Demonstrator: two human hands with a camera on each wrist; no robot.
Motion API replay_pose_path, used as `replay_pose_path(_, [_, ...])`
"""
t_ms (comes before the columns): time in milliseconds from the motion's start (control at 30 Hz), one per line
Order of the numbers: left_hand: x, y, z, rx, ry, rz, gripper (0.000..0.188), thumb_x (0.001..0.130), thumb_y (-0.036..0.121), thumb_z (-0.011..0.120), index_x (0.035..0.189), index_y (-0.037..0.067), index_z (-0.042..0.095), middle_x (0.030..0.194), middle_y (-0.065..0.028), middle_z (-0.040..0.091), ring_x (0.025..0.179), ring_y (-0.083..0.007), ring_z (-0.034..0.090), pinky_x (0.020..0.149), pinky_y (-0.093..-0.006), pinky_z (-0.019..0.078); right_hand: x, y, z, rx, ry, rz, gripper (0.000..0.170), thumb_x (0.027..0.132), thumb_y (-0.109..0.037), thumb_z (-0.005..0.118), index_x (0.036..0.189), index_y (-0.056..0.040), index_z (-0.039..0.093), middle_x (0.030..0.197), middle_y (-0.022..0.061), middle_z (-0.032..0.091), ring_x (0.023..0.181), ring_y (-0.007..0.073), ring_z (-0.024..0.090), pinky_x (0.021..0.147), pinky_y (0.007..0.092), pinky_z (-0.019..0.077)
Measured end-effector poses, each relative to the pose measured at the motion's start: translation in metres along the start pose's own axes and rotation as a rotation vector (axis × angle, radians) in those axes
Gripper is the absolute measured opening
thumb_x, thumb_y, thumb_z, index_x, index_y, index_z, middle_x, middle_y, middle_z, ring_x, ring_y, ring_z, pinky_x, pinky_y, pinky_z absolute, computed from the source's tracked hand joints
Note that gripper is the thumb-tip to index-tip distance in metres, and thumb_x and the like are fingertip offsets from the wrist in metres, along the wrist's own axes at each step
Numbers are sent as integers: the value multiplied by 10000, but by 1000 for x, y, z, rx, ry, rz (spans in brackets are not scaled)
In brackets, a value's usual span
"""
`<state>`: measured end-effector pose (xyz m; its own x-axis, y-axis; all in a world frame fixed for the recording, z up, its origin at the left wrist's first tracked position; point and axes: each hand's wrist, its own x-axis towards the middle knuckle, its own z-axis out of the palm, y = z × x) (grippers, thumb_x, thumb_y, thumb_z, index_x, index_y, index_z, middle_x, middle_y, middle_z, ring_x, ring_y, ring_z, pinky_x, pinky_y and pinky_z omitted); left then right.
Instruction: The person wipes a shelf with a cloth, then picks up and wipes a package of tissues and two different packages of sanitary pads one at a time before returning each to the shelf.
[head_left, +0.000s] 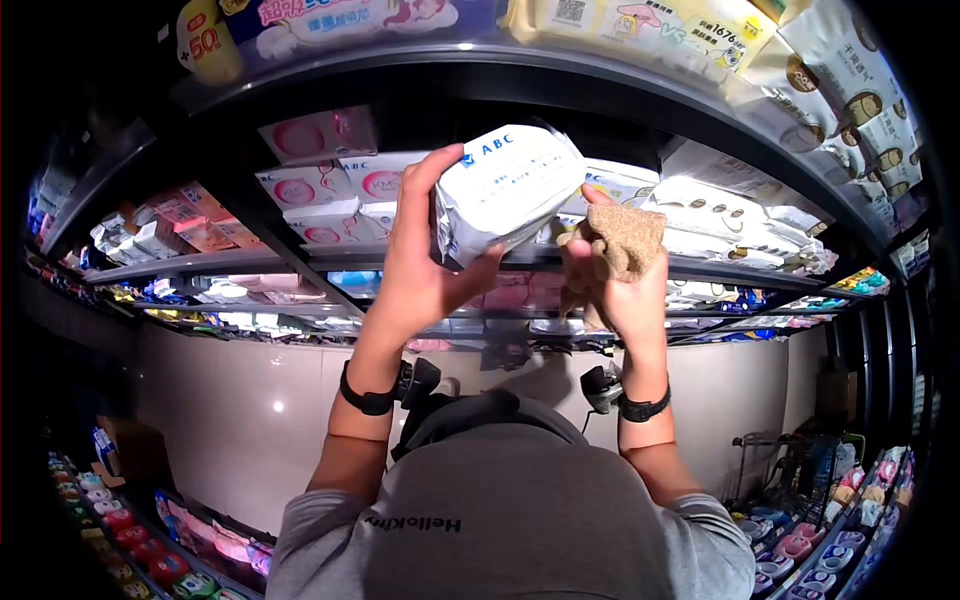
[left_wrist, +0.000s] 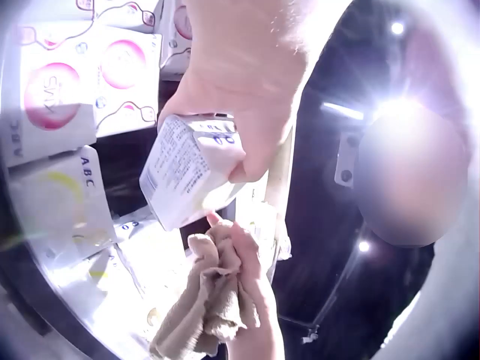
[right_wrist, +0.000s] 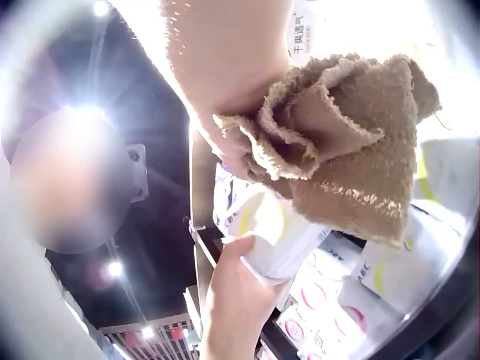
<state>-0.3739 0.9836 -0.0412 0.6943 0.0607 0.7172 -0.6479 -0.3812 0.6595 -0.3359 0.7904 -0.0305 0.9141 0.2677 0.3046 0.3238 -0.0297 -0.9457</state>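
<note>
My left hand (head_left: 418, 275) grips a white pack marked ABC (head_left: 512, 188), thumb on one side and fingers on the other. It is held up in front of the shelf, its printed face toward the head camera. In the left wrist view small print covers the pack's side (left_wrist: 177, 174). Beside it, my right hand (head_left: 636, 312) holds a crumpled brown cloth (head_left: 632, 240). Folds of the cloth (right_wrist: 360, 146) hide much of that hand in the right wrist view. The cloth is close to the pack's right side.
Behind the hands, a shelf holds white and pink ABC boxes (head_left: 300, 190) on the left and white packs (head_left: 735, 200) on the right. An upper shelf edge (head_left: 470, 62) runs above the hands. A wire cart (head_left: 790, 465) stands at the lower right.
</note>
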Motion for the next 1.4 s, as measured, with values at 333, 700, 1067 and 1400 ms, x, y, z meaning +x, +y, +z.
replay_pose_path(333, [15, -4, 1, 222, 123, -9, 583, 570, 98, 684, 1076, 29, 402, 991, -137, 512, 930, -237, 520, 830, -322, 396, 54, -7, -18, -838, -27, -372, 306, 736, -312, 621, 804, -20, 564, 715, 139, 569, 659, 352, 564, 584, 384, 458])
replay_pose_path(700, [60, -18, -13, 738, -365, -40, 466, 676, 233, 668, 1055, 4, 522, 718, -174, 555, 670, -314, 535, 620, -372, 425, 48, 12, -33, -659, -3, -559, 195, 732, -171, 618, 871, -35, 607, 899, 86, 614, 725, 273, 605, 641, 302, 488])
replay_pose_path(1067, [69, -12, 20, 858, -487, 159, 288, 664, 152, 637, 906, 39, 529, 699, -105, 572, 697, -283, 570, 587, -371, 444, 45, 19, -25, -714, 57, -536, 234, 671, -117, 610, 893, -47, 592, 964, 70, 592, 713, 302, 590, 620, 322, 479])
replay_pose_path(1400, [28, 8, -2, 717, -13, 457, 376, 692, 87, 592, 1058, 41, 521, 1078, -104, 512, 928, -263, 506, 830, -383, 384, 26, 10, -17, -374, 179, -574, 294, 742, -52, 587, 1019, 41, 563, 1006, 148, 588, 885, 223, 587, 787, 298, 435])
